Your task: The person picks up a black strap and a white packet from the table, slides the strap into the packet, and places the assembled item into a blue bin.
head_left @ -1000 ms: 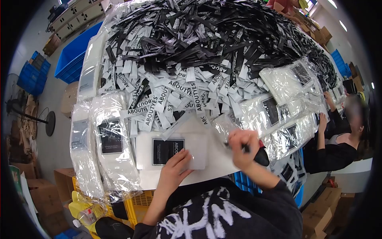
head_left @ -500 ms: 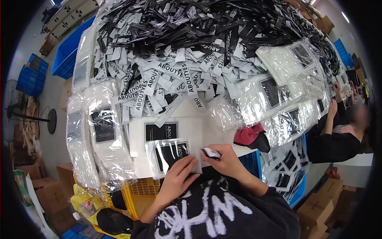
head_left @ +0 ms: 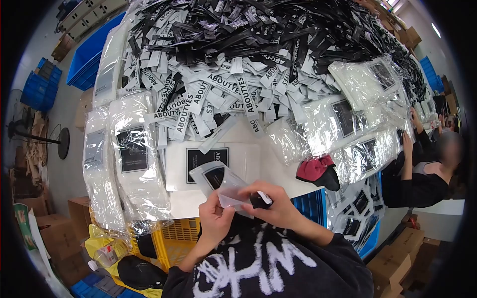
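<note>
Just above the table's near edge, my left hand (head_left: pixel 217 218) pinches the near edge of a small clear plastic bag (head_left: pixel 202 175). The bag is tilted, with its front flap folded over and a black printed panel showing through. My right hand (head_left: pixel 277 204) is closed around a small folded black-and-white piece (head_left: pixel 262 199), and its fingertips are also at the bag's right edge. What the folded piece is, I cannot tell. Behind the bag lies a flat white package (head_left: pixel 243 164) with a black printed label.
A large heap of black and white printed strips (head_left: pixel 218 84) covers the far table. Clear-wrapped white bundles stand left (head_left: pixel 131 188) and right (head_left: pixel 323 124). A red-and-black cloth item (head_left: pixel 316 171) lies right. Below are a yellow crate (head_left: pixel 181 233) and a blue bin (head_left: pixel 371 243). A person (head_left: pixel 422 174) works at right.
The bag has come up off the package and been tilted, its flap folded over. My left hand has gone from lying flat on it to pinching it; my right hand has moved in to its edge.
</note>
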Tool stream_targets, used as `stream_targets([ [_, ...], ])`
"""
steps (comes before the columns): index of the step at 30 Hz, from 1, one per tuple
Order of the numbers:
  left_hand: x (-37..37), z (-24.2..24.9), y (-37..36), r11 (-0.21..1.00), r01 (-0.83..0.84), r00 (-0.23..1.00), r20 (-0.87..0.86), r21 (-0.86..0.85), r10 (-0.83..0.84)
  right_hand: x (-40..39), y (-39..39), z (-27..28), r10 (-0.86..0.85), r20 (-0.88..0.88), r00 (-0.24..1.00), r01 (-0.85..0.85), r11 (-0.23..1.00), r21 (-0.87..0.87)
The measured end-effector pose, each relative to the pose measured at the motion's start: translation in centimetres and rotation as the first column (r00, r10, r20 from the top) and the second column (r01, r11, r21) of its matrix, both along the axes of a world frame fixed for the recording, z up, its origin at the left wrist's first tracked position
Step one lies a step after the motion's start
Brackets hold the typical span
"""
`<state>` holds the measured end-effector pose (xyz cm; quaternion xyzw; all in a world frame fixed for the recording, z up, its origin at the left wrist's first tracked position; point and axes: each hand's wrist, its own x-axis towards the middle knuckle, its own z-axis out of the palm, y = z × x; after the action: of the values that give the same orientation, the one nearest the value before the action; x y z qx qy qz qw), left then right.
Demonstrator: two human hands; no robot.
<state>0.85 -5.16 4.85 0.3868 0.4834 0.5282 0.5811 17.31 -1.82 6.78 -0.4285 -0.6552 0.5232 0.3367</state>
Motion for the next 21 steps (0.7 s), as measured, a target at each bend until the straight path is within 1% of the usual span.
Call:
stream_targets([
  [2,0.6,-0.4,0.1,0.994,-0.104,0.994,-0.02,-0.018,0.104,-0.9,-0.6,0.6,-0.153,0.13,0.98,0.13,0.978,0.166],
  [3,0.6,-0.5,0.0,0.998,-0.057,0.995,-0.085,0.0,0.056,-1.2,-1.3,0.1,-0.117,0.251,0.961,0.068,0.978,0.196],
  [6,-0.6,0.4,0.9,0.987,0.13,0.931,-0.355,0.092,-0.089,-1.9,-1.3,-0.9,-0.178,0.362,0.915,-0.004,0.893,0.45],
  [7,-0.4,0.0,0.9,0.983,0.123,0.919,-0.389,0.133,-0.063,-2.0,-0.8,-0.8,-0.185,0.381,0.906,-0.038,0.861,0.508],
  [10,-0.8,0.6,1.2,0.881,0.266,0.779,-0.625,0.391,0.042,-1.4,0.5,-1.1,-0.008,0.35,0.937,-0.177,0.85,0.496],
  [11,-0.8,0.6,1.2,0.893,0.267,0.763,-0.645,0.361,0.032,-1.3,0.9,-0.7,-0.002,0.298,0.955,-0.158,0.843,0.515],
  [14,-0.2,0.8,1.1,0.981,0.152,0.717,-0.697,0.119,-0.026,-0.8,1.4,1.1,-0.182,0.229,0.956,0.012,0.808,0.589],
  [15,-0.5,1.5,0.9,0.982,0.16,0.724,-0.688,0.097,-0.051,-0.8,1.3,1.2,-0.179,0.254,0.95,-0.004,0.811,0.585],
  [16,-0.7,1.8,1.0,0.958,0.096,0.664,-0.735,0.269,0.14,-0.5,1.2,1.1,-0.146,0.191,0.971,0.023,0.848,0.529],
  [17,-0.8,2.1,1.0,0.898,0.046,0.587,-0.739,0.438,0.331,-0.1,1.2,1.1,-0.115,0.127,0.985,0.043,0.882,0.469],
  [18,-1.0,2.2,0.9,0.806,0.017,0.495,-0.705,0.592,0.508,0.1,1.0,1.0,-0.089,0.057,0.994,0.058,0.914,0.401],
  [19,-1.5,1.4,0.5,0.683,0.069,0.583,-0.585,0.727,0.564,-0.1,0.7,1.8,-0.083,0.024,0.996,0.073,0.953,0.295],
  [20,-1.8,1.2,0.4,0.601,0.128,0.674,-0.513,0.789,0.531,0.0,0.3,2.2,-0.04,0.011,0.999,0.038,0.988,0.15],
  [21,-2.1,1.6,0.4,0.62,0.253,0.673,-0.596,0.743,0.439,0.2,0.0,2.5,0.002,-0.008,1.0,-0.002,1.0,0.007],
])
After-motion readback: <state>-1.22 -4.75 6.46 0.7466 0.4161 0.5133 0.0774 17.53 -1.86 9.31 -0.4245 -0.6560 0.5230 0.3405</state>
